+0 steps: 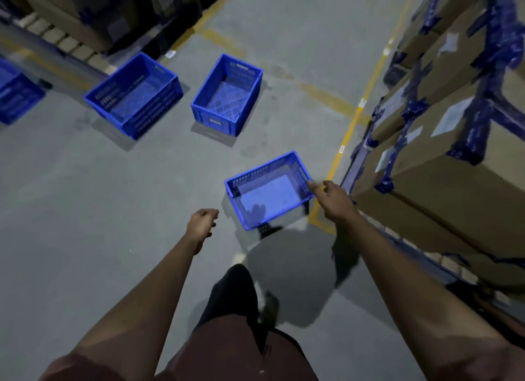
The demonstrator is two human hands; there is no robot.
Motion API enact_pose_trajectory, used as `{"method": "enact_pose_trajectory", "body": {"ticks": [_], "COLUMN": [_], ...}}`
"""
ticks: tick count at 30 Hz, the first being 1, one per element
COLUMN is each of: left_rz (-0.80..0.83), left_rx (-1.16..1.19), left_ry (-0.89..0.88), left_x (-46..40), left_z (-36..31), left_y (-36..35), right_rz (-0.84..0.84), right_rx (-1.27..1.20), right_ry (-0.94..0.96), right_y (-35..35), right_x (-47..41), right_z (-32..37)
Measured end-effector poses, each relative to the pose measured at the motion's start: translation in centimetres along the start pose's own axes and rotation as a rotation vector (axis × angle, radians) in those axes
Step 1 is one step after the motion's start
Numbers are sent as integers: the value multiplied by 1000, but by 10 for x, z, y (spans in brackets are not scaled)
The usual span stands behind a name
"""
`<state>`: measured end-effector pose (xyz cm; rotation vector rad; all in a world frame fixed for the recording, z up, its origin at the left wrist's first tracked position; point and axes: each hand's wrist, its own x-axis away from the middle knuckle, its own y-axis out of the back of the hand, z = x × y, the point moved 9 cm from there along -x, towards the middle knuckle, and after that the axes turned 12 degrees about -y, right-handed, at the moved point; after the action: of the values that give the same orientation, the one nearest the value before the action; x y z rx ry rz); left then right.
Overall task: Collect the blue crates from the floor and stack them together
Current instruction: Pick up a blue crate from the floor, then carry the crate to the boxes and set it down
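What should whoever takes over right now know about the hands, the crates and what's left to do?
Hands: right hand open, fingertips at the right rim of the nearest crate, no grip visible yet. Left hand loosely curled, empty, left of that crate and clear of it.
Crates: nearest one on the floor by the yellow line. Two more farther off, the middle crate and the left crate, apart from each other. A fourth crate at the left edge, partly out of view.
Done: nothing stacked in view.
Left: grasp the nearest crate, then collect and stack all.
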<state>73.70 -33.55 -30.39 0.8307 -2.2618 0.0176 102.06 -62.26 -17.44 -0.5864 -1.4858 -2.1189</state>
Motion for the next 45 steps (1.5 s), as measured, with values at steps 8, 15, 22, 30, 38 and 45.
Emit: {"method": "enact_pose_trajectory", "body": {"ticks": [8,15,22,30,38,45], "left_rz": [-37,-197,-378,-348,-723,-486], "left_rx": [84,41,-205,-214,-355,-154], "left_ry": [43,161,185,116,309,140], "left_x": [-124,-260,-386,-458,-438,-443], "left_z": [1,94,213,294,301,315], "left_y": [-97,-147,-187,-239,-197,-214], "right_rz": [189,241,175,323,15,164], "right_rx": [-160,-273,-117,-74,-175,-315], "right_ry": [-140,-237,-210,-236,-170,-193], "right_y": [-44,-112,-202,-300,-288,-293], "right_x": [-184,-354,-537,-714,-693,-696], "right_z": [5,-17,-75,-168,-157,-155]}}
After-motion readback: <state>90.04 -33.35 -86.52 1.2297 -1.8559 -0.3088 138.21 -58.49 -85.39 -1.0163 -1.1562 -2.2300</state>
